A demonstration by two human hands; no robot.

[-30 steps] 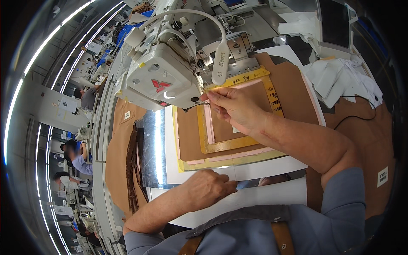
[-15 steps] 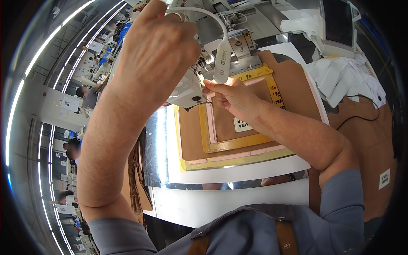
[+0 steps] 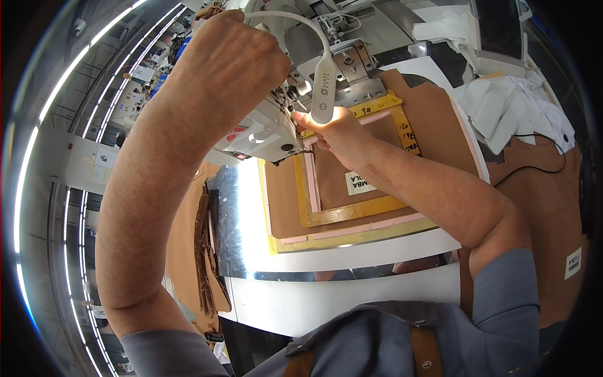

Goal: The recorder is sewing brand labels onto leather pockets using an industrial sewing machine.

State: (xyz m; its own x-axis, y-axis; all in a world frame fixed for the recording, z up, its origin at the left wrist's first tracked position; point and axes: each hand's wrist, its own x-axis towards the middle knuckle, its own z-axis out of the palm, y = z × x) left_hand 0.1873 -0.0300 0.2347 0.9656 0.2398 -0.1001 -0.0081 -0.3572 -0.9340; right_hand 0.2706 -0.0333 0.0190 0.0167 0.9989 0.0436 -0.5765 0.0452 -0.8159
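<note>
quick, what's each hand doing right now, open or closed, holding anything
Left hand: raised over the sewing machine, fingers curled; a grip cannot be told.
Right hand: fingers pinched together by the needle, under the lamp; what it holds cannot be told.

left hand (image 3: 229,60) now up from the table edge onto the sewing machine head (image 3: 264,129)

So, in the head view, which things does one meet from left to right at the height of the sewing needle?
Left hand → sewing machine head → white lamp → right hand → yellow frame → white cloth pile.
</note>
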